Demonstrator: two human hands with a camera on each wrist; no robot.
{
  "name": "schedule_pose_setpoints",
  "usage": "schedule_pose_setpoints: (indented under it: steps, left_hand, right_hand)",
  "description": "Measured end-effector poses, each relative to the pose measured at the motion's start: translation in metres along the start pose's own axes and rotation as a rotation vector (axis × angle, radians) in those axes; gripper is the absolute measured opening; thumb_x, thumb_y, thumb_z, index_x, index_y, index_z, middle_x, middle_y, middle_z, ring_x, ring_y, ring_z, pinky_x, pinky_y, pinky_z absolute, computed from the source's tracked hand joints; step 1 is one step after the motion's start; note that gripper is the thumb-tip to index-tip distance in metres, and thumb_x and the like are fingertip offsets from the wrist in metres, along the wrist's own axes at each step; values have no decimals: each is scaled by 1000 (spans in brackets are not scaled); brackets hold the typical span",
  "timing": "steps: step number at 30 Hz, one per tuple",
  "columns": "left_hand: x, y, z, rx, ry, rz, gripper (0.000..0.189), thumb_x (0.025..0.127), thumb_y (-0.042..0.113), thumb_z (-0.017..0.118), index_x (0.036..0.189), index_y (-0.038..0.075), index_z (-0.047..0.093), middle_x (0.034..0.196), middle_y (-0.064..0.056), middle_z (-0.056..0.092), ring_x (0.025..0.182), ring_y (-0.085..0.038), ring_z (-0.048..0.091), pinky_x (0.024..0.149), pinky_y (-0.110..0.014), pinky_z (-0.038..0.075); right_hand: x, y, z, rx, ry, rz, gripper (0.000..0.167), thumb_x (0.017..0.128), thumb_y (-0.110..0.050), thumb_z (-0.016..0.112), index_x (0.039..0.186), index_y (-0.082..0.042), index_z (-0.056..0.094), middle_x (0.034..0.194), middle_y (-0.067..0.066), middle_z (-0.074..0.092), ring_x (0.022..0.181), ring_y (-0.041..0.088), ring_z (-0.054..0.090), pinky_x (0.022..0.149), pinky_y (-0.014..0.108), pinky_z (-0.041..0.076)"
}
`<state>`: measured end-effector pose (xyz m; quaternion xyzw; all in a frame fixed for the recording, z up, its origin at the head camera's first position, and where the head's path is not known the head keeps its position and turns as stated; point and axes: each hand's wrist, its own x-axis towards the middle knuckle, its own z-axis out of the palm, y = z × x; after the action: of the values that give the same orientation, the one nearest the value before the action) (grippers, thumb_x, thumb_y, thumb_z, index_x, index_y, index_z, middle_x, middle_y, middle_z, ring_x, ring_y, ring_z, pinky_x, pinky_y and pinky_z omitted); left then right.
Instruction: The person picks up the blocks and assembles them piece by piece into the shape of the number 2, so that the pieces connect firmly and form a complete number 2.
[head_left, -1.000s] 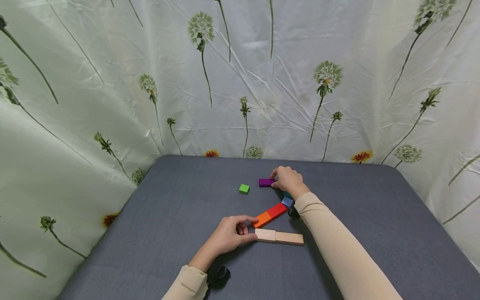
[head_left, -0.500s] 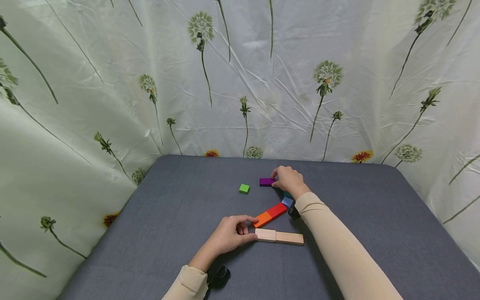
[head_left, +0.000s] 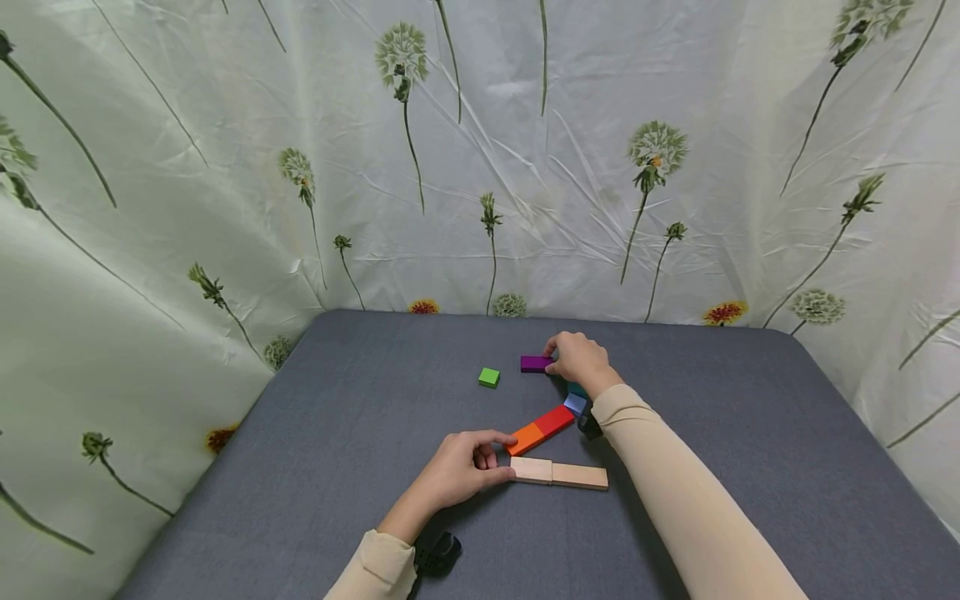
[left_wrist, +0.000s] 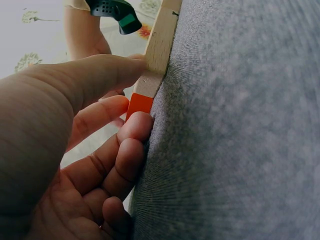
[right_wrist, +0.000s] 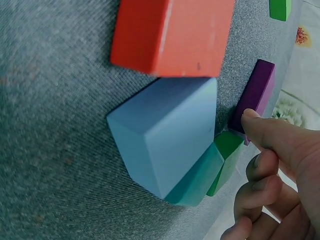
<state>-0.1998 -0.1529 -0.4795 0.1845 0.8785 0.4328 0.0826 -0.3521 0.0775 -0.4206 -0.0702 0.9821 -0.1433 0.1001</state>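
My right hand (head_left: 578,362) pinches the right end of a purple block (head_left: 535,364) between thumb and index finger at the far side of the table. In the right wrist view, that block's end lies against a green block (right_wrist: 226,162), beside a teal block (right_wrist: 196,177) and a blue block (right_wrist: 165,135). A red block (head_left: 554,420) and an orange block (head_left: 524,438) continue this row toward my left hand (head_left: 457,471). The left index fingertip touches the orange block, while its thumb rests at the end of a pale wooden block (head_left: 530,470).
Another pale wooden block (head_left: 580,477) lies end to end with the first one. A small bright green block (head_left: 489,377) stands apart, left of the purple one. Behind the grey table (head_left: 360,400) hangs a flower-printed curtain (head_left: 555,167).
The purple block has slid slightly right with my right hand. My left hand and the other blocks have stayed in place.
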Motion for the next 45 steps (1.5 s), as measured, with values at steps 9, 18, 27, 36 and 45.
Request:
schedule_pose_setpoints:
  steps: [9, 18, 27, 36, 45]
  left_hand:
    - [-1, 1, 0, -9, 0, 12, 37, 91, 22, 88, 127, 17, 78, 77, 7, 61, 64, -4, 51, 57, -21, 42]
    - [-1, 3, -1, -9, -2, 3, 38, 91, 22, 88, 127, 17, 78, 77, 6, 61, 64, -5, 51, 57, -21, 41]
    - [-1, 2, -1, -8, -5, -1, 38, 91, 22, 88, 127, 17, 77, 78, 6, 61, 64, -5, 50, 57, -21, 41]
    - [1, 3, -1, 0, -10, 6, 38, 91, 23, 88, 127, 16, 78, 77, 6, 61, 64, -5, 50, 57, -21, 41]
    - [0, 1, -1, -2, -5, 7, 37, 91, 23, 88, 127, 16, 78, 77, 6, 61, 64, -5, 50, 57, -21, 41]
  right_hand:
    - [2, -1, -1, 1, -26, 18, 34, 101, -25, 78, 133, -18, 74, 140, 17, 69, 119, 40, 68, 99, 59, 54]
    - [0, -1, -2, -3, -11, 8, 33, 101, -27, 78, 132, -17, 75, 139, 16, 70, 122, 41, 67, 100, 60, 54]
    - [-2, 1, -1, -3, 6, 4, 31, 100, -27, 78, 129, -15, 75, 136, 17, 71, 119, 39, 68, 99, 60, 54]
    - [-3, 2, -2, 6, 10, 14, 33, 100, -28, 78, 130, -15, 74, 134, 17, 71, 114, 38, 68, 97, 58, 54]
    - [-2, 1, 1, 2, 15, 0, 32, 100, -28, 79, 128, -14, 75, 132, 16, 72, 112, 37, 68, 96, 57, 54]
